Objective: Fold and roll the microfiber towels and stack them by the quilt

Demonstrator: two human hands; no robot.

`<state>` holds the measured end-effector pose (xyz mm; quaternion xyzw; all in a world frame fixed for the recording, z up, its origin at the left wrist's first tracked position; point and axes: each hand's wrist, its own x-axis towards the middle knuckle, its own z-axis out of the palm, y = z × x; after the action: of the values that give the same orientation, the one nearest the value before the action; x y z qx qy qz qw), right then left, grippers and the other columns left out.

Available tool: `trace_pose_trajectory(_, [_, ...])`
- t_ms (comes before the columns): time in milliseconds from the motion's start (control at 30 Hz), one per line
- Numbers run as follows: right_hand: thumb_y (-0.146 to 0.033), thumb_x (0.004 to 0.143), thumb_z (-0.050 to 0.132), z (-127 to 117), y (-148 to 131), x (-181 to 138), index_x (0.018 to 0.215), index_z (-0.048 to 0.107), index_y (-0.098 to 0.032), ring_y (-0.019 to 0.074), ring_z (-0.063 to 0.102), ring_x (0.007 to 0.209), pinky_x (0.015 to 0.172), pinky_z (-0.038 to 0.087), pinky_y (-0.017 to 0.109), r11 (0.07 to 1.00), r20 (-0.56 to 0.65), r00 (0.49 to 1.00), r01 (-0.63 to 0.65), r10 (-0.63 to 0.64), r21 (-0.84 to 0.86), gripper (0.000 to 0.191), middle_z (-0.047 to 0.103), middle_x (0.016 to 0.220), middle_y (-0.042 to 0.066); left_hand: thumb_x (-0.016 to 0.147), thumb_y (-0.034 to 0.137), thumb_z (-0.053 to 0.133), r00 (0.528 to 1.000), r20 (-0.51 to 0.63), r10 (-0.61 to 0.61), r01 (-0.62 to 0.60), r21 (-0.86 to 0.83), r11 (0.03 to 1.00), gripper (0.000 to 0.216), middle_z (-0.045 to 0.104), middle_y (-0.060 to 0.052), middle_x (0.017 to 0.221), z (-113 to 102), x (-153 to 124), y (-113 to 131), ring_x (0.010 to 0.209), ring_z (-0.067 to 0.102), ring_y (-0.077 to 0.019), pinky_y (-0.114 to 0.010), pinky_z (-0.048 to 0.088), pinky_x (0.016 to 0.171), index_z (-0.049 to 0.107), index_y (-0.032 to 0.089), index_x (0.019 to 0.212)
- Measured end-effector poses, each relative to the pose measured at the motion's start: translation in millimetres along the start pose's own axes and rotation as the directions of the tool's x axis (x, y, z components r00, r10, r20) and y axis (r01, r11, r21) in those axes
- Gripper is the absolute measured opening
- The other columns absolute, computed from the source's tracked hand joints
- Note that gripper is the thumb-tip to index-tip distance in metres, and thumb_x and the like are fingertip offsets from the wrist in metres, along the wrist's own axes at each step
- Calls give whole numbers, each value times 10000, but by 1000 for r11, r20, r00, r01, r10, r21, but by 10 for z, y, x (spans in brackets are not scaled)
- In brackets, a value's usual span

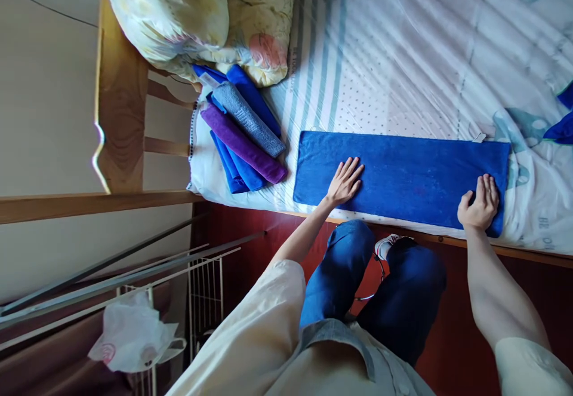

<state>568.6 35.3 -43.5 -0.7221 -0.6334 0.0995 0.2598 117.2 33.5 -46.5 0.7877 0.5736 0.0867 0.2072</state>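
A blue towel (403,175) lies flat in a long strip along the near edge of the bed, a small white label at its far edge. My left hand (345,182) rests palm down on the towel's left part, fingers spread. Near the towel's right end, my right hand (480,203) also presses flat on the cloth, its fingers stretched out and thumb apart. Neither hand grips anything. To the left sits a pile of rolled towels: a purple one (242,142), a grey-blue one (248,120) and several blue ones (255,98).
Floral pillows (259,31) lie at the head of the bed beside a wooden headboard (123,97). More blue cloth (561,122) shows at the right edge. A metal rack (206,300) with a white plastic bag (134,336) stands at lower left. The patterned sheet (403,55) is wrinkled.
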Motion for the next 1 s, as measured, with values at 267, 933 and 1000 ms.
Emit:
trace_pose_trajectory(267, [-373, 1017, 395, 15, 34, -28, 1601, 607, -193, 444, 541, 1540, 1270, 411, 726, 1000, 21, 1000, -17, 17, -6, 647, 606, 1610, 203, 1105, 479, 372, 898, -209, -386, 389, -30, 921, 709, 298, -211, 1801, -564, 254, -910, 1730, 161, -283, -560, 131, 1413, 448, 77, 1683])
trace_pose_trajectory(933, [-313, 1025, 350, -50, -28, -12, 1544, 618, -107, 325, 546, 1554, 1304, 444, 580, 991, 78, 997, 8, 2, -134, 620, 646, 1566, 218, 1022, 477, 408, 825, -270, -496, 476, -140, 868, 794, 267, -182, 1822, -597, 274, -920, 1733, 151, -312, -576, 133, 1423, 437, 20, 1672])
trace_pose_trajectory(1000, [-313, 1033, 329, -94, -29, -18, 1568, 595, -108, 317, 529, 1569, 1319, 427, 580, 988, 105, 994, 2, 14, -151, 632, 636, 1580, 213, 1009, 490, 404, 833, -258, -490, 468, -146, 872, 827, 247, -204, 1820, -654, 302, -937, 1731, 161, -321, -580, 119, 1421, 422, 2, 1677])
